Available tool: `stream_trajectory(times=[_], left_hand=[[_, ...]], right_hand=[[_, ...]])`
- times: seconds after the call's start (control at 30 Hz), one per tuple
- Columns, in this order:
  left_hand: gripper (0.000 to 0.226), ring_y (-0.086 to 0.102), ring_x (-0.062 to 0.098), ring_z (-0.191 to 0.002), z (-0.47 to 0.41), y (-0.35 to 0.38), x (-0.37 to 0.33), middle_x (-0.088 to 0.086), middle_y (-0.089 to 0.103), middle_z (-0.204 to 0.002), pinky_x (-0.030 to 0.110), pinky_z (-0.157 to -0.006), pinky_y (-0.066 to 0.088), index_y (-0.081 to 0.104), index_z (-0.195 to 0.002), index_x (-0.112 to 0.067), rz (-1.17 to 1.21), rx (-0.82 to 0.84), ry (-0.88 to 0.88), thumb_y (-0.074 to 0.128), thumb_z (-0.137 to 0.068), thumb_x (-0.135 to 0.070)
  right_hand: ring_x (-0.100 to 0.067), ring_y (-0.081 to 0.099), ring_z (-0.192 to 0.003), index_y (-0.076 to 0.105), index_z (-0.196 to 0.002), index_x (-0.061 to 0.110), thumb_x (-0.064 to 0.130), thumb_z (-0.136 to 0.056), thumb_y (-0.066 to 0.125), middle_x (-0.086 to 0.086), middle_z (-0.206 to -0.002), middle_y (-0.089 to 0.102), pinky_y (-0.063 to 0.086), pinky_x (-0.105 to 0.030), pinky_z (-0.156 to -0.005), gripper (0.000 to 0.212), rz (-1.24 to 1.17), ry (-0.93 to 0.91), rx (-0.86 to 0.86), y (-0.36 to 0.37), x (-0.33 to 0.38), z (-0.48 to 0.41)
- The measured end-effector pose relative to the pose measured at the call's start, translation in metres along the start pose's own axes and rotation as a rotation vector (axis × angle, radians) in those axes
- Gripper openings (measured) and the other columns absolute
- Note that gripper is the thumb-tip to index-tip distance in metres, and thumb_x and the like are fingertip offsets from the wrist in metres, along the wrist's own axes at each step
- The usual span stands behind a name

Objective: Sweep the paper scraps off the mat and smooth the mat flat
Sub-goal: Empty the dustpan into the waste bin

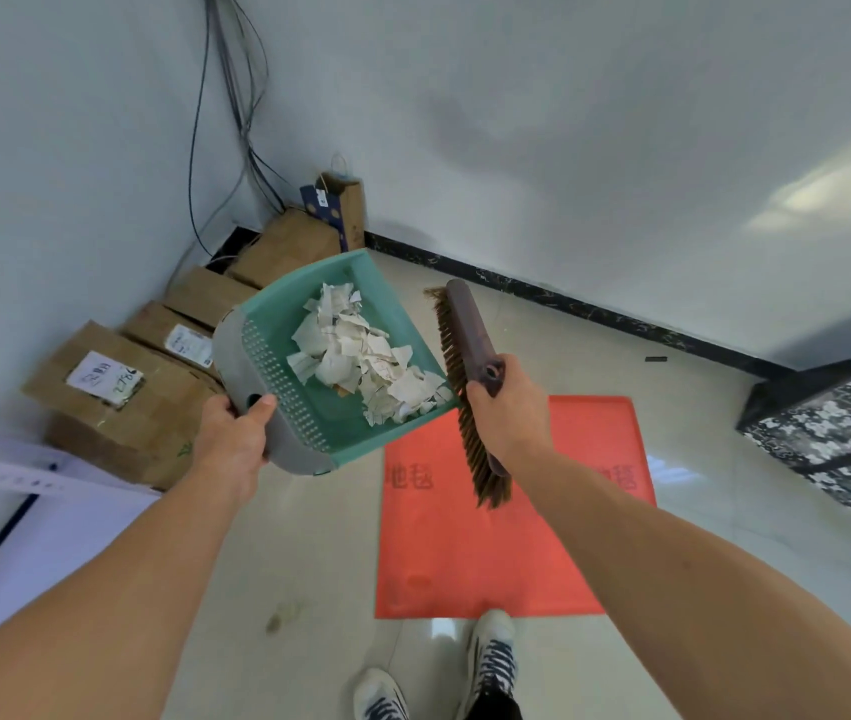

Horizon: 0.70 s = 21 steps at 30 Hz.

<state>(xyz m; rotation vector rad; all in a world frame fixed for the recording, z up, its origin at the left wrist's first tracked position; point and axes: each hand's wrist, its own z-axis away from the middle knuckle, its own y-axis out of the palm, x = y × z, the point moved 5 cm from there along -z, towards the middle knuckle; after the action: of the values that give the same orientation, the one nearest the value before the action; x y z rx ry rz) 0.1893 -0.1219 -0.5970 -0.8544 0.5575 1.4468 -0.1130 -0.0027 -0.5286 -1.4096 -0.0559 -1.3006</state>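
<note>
**Scraps gathered in the dustpan, mat lying bare below**

One green dustpan (309, 350) with a grey perforated back edge is held up above the floor by the left hand (233, 439), whose fingers are clenched around the grey rear rim, the thumb pressed on top. Inside the pan a single heap of torn white paper scraps (366, 356) is seen, too many and too overlapped to be counted; faint printed lines are visible on several pieces. The heap is gathered towards the right side of the pan.

One brown hand brush (465, 376) is gripped by the right hand (509, 407), the fingers closed tight around its back near the socket hole. The brush is held raised, just to the right of the pan, its bristles turned left and touching or nearly touching the pan's right edge; which of the two cannot be told.

One red mat (491, 553) is laid on the pale tiled floor (283, 537) beneath both hands, with dark characters printed near its far edge. No scraps are visible on the part of it that shows, and its surface appears flat.

Two light shoes (491, 652) with dark laces are seen at the near edge of the mat. Four cardboard boxes (116, 397) are lined along the left wall, and one paper bag (345, 205) is stood in the far corner under hanging cables (236, 96). A dark patterned object (839, 439) is placed at the right.
</note>
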Motion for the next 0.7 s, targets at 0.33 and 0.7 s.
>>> stream_trajectory(times=[0.33, 0.7], left_hand=[[0.04, 0.057, 0.027, -0.103, -0.052, -0.003, -0.028, 0.003, 0.056, -0.116, 0.048, -0.087, 0.052, 0.046, -0.127, -0.016, -0.061, -0.141, 0.019, 0.064, -0.092, -0.026], [0.034, 0.061, 0.03, -0.104, -0.123, 0.02, -0.024, 0.004, 0.061, -0.113, 0.052, -0.094, 0.05, 0.048, -0.114, -0.023, -0.104, -0.274, 0.003, 0.068, -0.087, -0.024]], right_hand=[[-0.024, 0.058, -0.1, 0.052, -0.125, 0.02, 0.025, -0.093, 0.056, -0.004, -0.112, 0.062, 0.05, -0.036, -0.084, 0.032, -0.019, -0.037, 0.076, 0.047, 0.032, -0.066], [-0.025, 0.057, -0.101, 0.051, -0.126, 0.018, 0.025, -0.094, 0.056, -0.006, -0.112, 0.06, 0.05, -0.037, -0.084, 0.033, 0.024, -0.018, 0.175, 0.095, 0.023, -0.152]])
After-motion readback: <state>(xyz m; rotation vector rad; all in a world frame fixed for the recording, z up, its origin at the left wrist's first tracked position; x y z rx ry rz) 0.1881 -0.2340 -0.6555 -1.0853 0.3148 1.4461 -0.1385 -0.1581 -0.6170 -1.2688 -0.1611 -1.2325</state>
